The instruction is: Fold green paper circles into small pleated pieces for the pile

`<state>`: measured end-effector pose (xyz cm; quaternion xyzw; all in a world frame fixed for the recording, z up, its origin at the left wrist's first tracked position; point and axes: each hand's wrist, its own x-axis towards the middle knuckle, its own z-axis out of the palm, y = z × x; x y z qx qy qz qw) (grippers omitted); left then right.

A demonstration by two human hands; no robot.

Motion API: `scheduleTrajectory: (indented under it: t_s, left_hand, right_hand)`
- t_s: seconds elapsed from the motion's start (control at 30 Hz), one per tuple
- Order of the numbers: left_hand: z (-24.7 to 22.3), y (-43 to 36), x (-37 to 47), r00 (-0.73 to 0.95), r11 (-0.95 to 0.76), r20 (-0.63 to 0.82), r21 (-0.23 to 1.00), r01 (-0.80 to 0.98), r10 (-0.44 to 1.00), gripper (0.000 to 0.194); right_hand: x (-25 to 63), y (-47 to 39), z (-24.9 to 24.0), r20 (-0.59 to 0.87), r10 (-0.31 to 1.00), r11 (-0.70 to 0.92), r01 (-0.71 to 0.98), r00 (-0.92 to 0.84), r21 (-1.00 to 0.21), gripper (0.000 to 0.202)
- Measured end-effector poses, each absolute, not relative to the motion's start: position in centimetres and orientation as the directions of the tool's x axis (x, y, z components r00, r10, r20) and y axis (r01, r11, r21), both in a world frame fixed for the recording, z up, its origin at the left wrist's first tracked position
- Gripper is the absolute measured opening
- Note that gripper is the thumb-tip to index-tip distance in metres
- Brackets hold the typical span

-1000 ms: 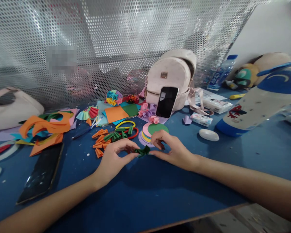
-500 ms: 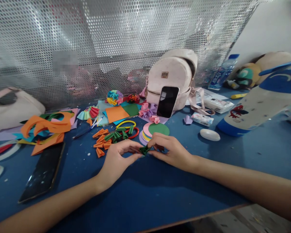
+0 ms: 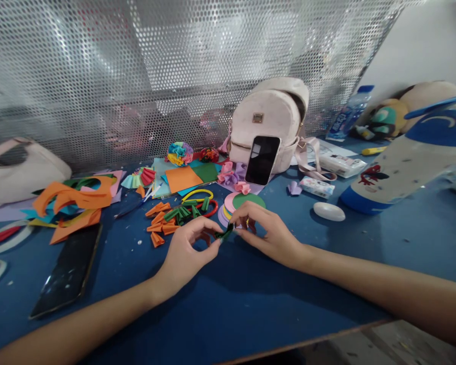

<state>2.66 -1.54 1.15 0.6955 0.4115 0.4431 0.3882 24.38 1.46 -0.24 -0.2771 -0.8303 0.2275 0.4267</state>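
Observation:
A small piece of dark green folded paper point(image 3: 225, 233) is held above the blue table between my two hands. My left hand point(image 3: 192, 246) pinches its left end with thumb and fingers. At its right end, the fingertips of my right hand point(image 3: 268, 233) are closed on it. Just behind are stacked paper circles point(image 3: 250, 203), green on top with pink, yellow and purple below. Left of them lie several folded green paper pieces point(image 3: 182, 214) and several folded orange paper pieces point(image 3: 159, 219), beside scissors with yellow and red handles point(image 3: 197, 193).
A black phone point(image 3: 68, 274) lies at left near orange paper cutouts point(image 3: 76, 195). Another phone point(image 3: 263, 159) leans on a white backpack point(image 3: 268, 119). To the right are a white oval object point(image 3: 329, 211), tissue packs point(image 3: 317, 187) and a large blue-and-white bottle point(image 3: 406, 157). A perforated metal panel point(image 3: 190, 66) stands behind.
The green paper has tilted, its right end now higher. My right hand's fingers have lifted slightly, and my left hand has shifted a little left. The other things look unmoved.

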Motion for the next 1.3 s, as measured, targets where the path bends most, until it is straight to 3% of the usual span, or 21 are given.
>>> scheduleTrajectory:
  t_s: [0.2, 0.4, 0.57, 0.87, 1.0, 1.07, 1.17, 1.3]
  left_hand:
    - [0.8, -1.4, 2.1, 0.276, -0.430, 0.354, 0.851, 0.300, 0.893, 0.013]
    - [0.9, -1.6, 1.8, 0.380, -0.581, 0.449, 0.708, 0.402, 0.809, 0.016]
    - [0.8, -1.7, 1.7, 0.417, -0.640, 0.493, 0.662, 0.389, 0.764, 0.019]
    - [0.4, -0.9, 1.0, 0.299, -0.537, 0.446, 0.718, 0.443, 0.844, 0.018]
    - [0.3, -0.7, 0.8, 0.272, -0.497, 0.417, 0.758, 0.421, 0.867, 0.028]
    - [0.4, -0.6, 0.9, 0.263, -0.481, 0.404, 0.776, 0.408, 0.876, 0.029]
    - [0.4, -0.6, 1.0, 0.258, -0.461, 0.387, 0.804, 0.376, 0.885, 0.018]
    - [0.3, -0.7, 1.1, 0.299, -0.482, 0.392, 0.801, 0.355, 0.870, 0.009]
  right_hand:
    - [24.4, 1.8, -0.3, 0.499, 0.734, 0.652, 0.274, -0.461, -0.707, 0.003]
    - [24.2, 1.8, -0.4, 0.327, 0.792, 0.501, 0.242, -0.516, -0.831, 0.018]
    - [24.0, 1.9, -0.7, 0.267, 0.812, 0.394, 0.151, -0.519, -0.907, 0.024]
    - [24.1, 1.9, -0.6, 0.297, 0.802, 0.422, 0.139, -0.519, -0.896, 0.019]
    - [24.2, 2.1, -0.6, 0.356, 0.816, 0.441, 0.093, -0.456, -0.893, 0.012]
    - [24.2, 1.9, -0.5, 0.353, 0.825, 0.403, 0.023, -0.442, -0.915, 0.026]
    - [24.1, 1.6, -0.3, 0.325, 0.829, 0.343, -0.046, -0.455, -0.938, 0.039]
    - [24.1, 1.5, -0.1, 0.328, 0.819, 0.294, -0.147, -0.472, -0.944, 0.024]
